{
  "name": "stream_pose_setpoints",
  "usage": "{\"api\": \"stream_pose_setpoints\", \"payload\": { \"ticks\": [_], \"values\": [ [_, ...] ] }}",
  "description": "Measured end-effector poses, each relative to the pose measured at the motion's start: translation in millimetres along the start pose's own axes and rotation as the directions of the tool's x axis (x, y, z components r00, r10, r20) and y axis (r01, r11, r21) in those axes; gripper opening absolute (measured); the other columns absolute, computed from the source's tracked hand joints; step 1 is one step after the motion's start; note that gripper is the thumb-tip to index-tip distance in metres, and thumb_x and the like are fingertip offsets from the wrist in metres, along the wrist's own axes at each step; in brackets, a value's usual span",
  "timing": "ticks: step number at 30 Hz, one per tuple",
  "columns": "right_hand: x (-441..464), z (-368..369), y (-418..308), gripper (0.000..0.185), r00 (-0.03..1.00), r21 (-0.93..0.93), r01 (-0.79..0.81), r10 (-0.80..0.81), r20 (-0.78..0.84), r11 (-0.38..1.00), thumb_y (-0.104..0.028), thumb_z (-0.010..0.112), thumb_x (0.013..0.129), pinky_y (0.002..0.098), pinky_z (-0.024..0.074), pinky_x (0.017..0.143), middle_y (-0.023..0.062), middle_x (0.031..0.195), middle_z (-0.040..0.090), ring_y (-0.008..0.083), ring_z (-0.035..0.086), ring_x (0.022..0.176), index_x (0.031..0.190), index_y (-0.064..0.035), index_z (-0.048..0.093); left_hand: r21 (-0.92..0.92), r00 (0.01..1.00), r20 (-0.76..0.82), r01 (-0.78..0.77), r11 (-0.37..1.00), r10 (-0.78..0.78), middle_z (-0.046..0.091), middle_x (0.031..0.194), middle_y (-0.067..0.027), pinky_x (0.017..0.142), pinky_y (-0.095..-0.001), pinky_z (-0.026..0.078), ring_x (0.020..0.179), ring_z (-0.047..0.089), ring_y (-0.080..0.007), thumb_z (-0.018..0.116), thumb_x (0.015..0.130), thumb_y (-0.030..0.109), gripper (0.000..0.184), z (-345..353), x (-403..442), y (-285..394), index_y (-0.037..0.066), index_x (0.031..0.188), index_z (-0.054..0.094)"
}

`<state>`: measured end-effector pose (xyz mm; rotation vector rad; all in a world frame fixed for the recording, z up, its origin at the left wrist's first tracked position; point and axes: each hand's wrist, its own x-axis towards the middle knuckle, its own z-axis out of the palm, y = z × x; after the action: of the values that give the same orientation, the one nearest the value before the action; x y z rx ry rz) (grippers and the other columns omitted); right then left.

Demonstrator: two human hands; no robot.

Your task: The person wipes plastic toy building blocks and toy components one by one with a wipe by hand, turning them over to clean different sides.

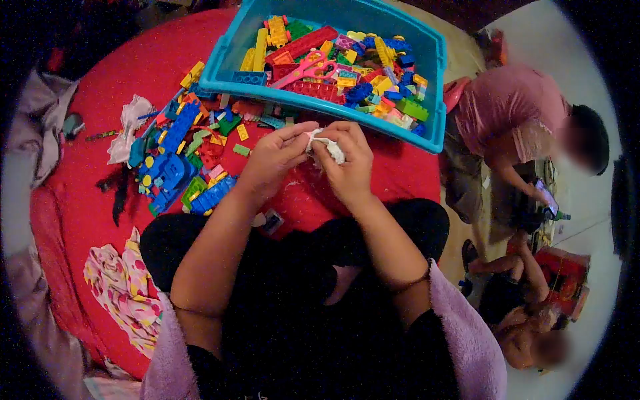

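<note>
Both of my hands meet in front of me, just before the near wall of the blue bin (320, 105). A crumpled white tissue (331, 151) is bunched in my right hand (353, 167), its fingers closed round it. My left hand (270, 163) is closed at the tissue's left end, where a bit of pale pink shows; its fingertips hide what they pinch. Inside the bin lie many toy building bricks (383, 83) and a pair of pink scissors (307, 71). More loose bricks (177, 133) are heaped on the red cloth to the left of my hands.
A red cloth (80, 193) covers the surface under me. White lace fabric (130, 123) and a patterned cloth (120, 280) lie at left. At right, one person in a pink shirt (510, 107) bends over a lit phone (547, 198); another person (523, 333) sits lower down.
</note>
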<state>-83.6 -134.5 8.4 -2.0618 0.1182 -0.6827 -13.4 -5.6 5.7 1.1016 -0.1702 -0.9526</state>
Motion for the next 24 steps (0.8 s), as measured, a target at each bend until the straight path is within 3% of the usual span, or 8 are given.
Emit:
{"api": "stream_pose_setpoints", "payload": {
  "ticks": [2,6,9,15,20,24],
  "values": [
    [-1,2,-2,0.016,1.000,-0.019,0.020,-0.021,-0.018,1.000,-0.004,0.066,0.068,0.0338,0.0466,0.070,0.0124,0.088,0.055,0.0287,0.057,0.079,0.083,-0.0049,0.059,-0.071,0.997,-0.056,-0.061,0.996,0.057,0.055,0.107,-0.0088,0.078,-0.0219,0.044,0.091,0.054,-0.0104,0.052,0.088,0.017,0.036,5,0,-1,-0.002,0.118,0.047],
    [-1,-1,-1,0.016,0.998,-0.051,0.048,-0.051,-0.042,0.998,-0.005,0.066,0.068,0.0337,0.0469,0.069,0.0121,0.087,0.054,0.0282,0.057,0.078,0.083,-0.0051,0.060,-0.059,0.997,-0.034,-0.074,0.996,0.072,0.057,0.105,-0.0087,0.078,-0.0217,0.044,0.090,0.054,-0.0103,0.052,0.087,0.016,0.036,8,0,-2,-0.004,0.117,0.048],
    [0,-4,0,0.018,0.999,-0.044,-0.022,0.020,-0.050,0.999,-0.005,0.067,0.067,0.0340,0.0473,0.067,0.0118,0.087,0.054,0.0281,0.057,0.078,0.083,-0.0055,0.060,-0.018,0.994,0.000,-0.112,0.994,0.112,0.057,0.103,-0.0080,0.077,-0.0215,0.044,0.090,0.054,-0.0099,0.052,0.087,0.016,0.035,8,0,-4,-0.004,0.116,0.049],
    [-4,-1,-7,0.022,0.988,-0.116,0.146,-0.151,-0.031,0.982,-0.001,0.066,0.064,0.0339,0.0482,0.065,0.0116,0.087,0.054,0.0284,0.057,0.078,0.084,-0.0061,0.060,0.045,0.993,-0.061,-0.101,0.994,0.104,0.057,0.104,-0.0077,0.070,-0.0191,0.043,0.084,0.053,-0.0060,0.051,0.088,0.016,0.034,8,-2,-8,-0.004,0.116,0.049],
    [-1,-4,-6,0.021,0.986,-0.101,0.162,-0.164,-0.019,0.982,0.000,0.066,0.063,0.0334,0.0481,0.065,0.0116,0.083,0.055,0.0278,0.057,0.077,0.082,-0.0058,0.059,-0.188,0.996,-0.082,-0.052,0.981,0.037,0.057,0.105,-0.0066,0.071,-0.0193,0.043,0.084,0.053,-0.0064,0.050,0.089,0.016,0.033,12,-3,-3,-0.003,0.116,0.050],
    [2,-5,-4,0.019,0.986,-0.084,0.108,-0.118,-0.115,0.991,-0.001,0.067,0.064,0.0334,0.0479,0.065,0.0116,0.081,0.055,0.0277,0.057,0.076,0.081,-0.0055,0.059,-0.181,0.994,-0.088,-0.077,0.980,0.062,0.057,0.106,-0.0062,0.074,-0.0208,0.044,0.088,0.053,-0.0078,0.049,0.089,0.017,0.033,13,-1,-3,-0.003,0.116,0.050]
  ]
}}
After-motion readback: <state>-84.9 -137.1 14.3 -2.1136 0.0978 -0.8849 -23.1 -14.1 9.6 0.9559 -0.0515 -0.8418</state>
